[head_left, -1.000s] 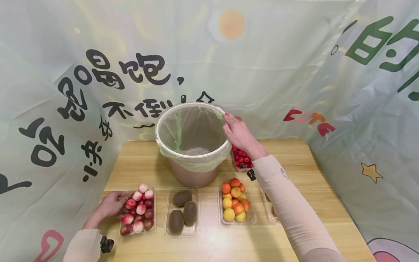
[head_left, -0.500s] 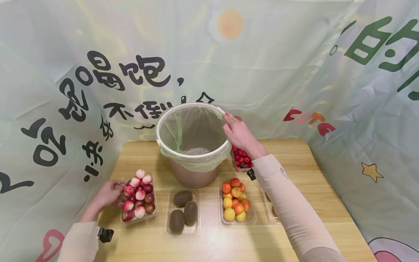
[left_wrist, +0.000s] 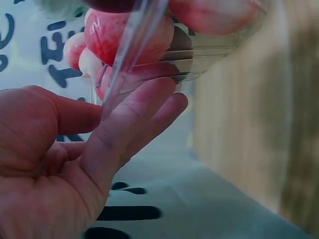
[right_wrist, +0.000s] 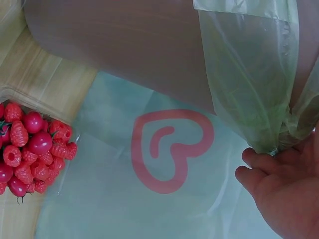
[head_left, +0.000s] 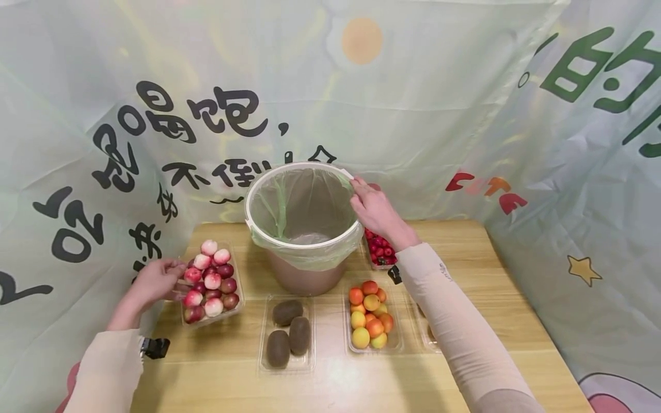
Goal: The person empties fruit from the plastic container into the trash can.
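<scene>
In the head view my left hand (head_left: 157, 281) holds the left edge of a clear plastic box (head_left: 238, 293), raised off the table and tilted slightly. Red and white round fruits (head_left: 213, 281), like small nectarines or plums, fill it. The left wrist view shows thumb and fingers pinching the box wall (left_wrist: 127, 59), with some fingers underneath. At the rim of a brown trash can (head_left: 307, 280), my right hand (head_left: 379, 209) grips the white ring and the pale green bag (head_left: 322, 263) lining it. Bunched bag film meets those fingers in the right wrist view.
Dark brown kiwis (head_left: 288, 335) lie in a box in front of the can. To their right stands a box of orange and yellow fruits (head_left: 372, 315). Raspberries and small red round fruits (right_wrist: 35, 149) sit behind. My sleeve partly covers another box (head_left: 430, 343).
My left hand has lifted the box of red and white fruits off the table and carried it up, away from me and slightly left. The right hand has stayed on the rim.
</scene>
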